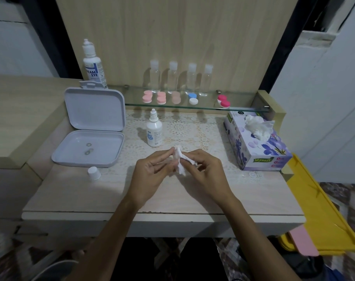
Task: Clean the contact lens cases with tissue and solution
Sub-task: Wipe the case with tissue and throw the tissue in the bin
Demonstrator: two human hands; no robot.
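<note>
White tissue (179, 162) pinched btwn left hand (152, 169) & right hand (203, 168), maybe wrapping a case

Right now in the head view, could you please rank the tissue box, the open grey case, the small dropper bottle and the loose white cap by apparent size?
1. Grey case
2. Tissue box, nearly alike
3. Dropper bottle
4. White cap

Five lens cases (161, 97), six bottles (173, 77)

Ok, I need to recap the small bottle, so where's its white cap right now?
The white cap stands on the tabletop at the left of the head view, just in front of the open grey case, well left of both hands.
</note>
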